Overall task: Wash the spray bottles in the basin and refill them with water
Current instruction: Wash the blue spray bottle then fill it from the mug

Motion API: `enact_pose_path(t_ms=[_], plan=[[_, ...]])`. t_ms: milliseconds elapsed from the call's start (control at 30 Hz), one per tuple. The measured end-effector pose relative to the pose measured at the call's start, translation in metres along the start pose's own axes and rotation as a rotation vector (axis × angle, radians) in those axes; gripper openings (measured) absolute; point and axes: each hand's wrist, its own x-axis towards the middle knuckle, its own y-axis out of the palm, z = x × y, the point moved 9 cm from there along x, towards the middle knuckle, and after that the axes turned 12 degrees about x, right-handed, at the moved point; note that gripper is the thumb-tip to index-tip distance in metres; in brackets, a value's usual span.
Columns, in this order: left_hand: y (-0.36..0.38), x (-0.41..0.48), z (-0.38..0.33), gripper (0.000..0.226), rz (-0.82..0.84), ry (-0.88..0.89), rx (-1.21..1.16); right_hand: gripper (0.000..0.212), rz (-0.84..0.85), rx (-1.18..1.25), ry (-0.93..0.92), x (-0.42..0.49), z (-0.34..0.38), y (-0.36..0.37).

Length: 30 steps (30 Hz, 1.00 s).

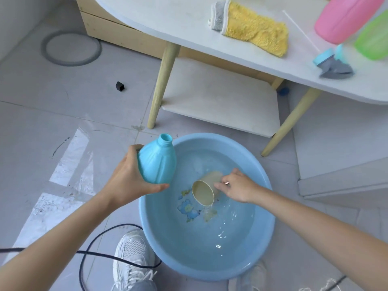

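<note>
Two grips hold: left hand [128, 177] clasps the bottle [157, 162], right hand [237, 185] pinches the cup [206, 189].

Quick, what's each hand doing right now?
Left hand: closed round the blue bottle, its cap off.
Right hand: closed on the beige cup, tipped over the water in the basin.

The grey tiled floor [42, 114] carries a blue basin [210, 271] of water, a black cable [100, 234], a small black cube [119, 86] and a grey ring [71, 48]. On the white tabletop [168, 15] lie a yellow cloth [256, 32], a thin white tube [300, 30], a spray head [331, 64], a pink bottle [344, 17] and a green bottle [373, 40].
</note>
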Motion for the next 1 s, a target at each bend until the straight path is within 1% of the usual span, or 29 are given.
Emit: enact_pose_path(t_ms=[67, 133, 200, 367, 467, 667, 767, 867, 1000], plan=[[0.01, 0.002, 0.004, 0.091, -0.01, -0.013, -0.005, 0.038, -0.018, -0.148, -0.01, -0.005, -0.008, -0.003], [0.017, 0.003, 0.008, 0.092, -0.016, -0.022, 0.001, 0.04, -0.108, -0.24, -0.044, -0.01, -0.009, -0.008], [0.028, 0.005, 0.009, 0.093, -0.01, -0.015, 0.066, 0.042, -0.211, -0.285, -0.071, -0.012, -0.012, -0.013], [0.052, 0.016, -0.002, 0.101, -0.047, 0.094, 0.268, 0.049, -0.338, -0.321, -0.073, 0.0, -0.02, -0.021], [0.066, 0.021, -0.004, 0.101, -0.044, 0.18, 0.338, 0.049, -0.37, -0.255, -0.008, 0.008, -0.032, -0.02], [0.087, 0.031, 0.002, 0.096, -0.072, 0.345, 0.411, 0.043, -0.394, 0.022, 0.116, 0.016, -0.054, -0.014], [0.094, 0.03, 0.004, 0.092, -0.111, 0.41, 0.478, 0.041, -0.42, 0.048, 0.103, 0.017, -0.053, -0.012], [0.096, 0.031, 0.005, 0.09, -0.149, 0.427, 0.502, 0.041, -0.457, 0.064, 0.069, 0.016, -0.049, -0.008], [0.097, 0.03, 0.004, 0.088, -0.175, 0.451, 0.558, 0.047, -0.451, 0.226, 0.051, 0.01, -0.051, -0.003]])
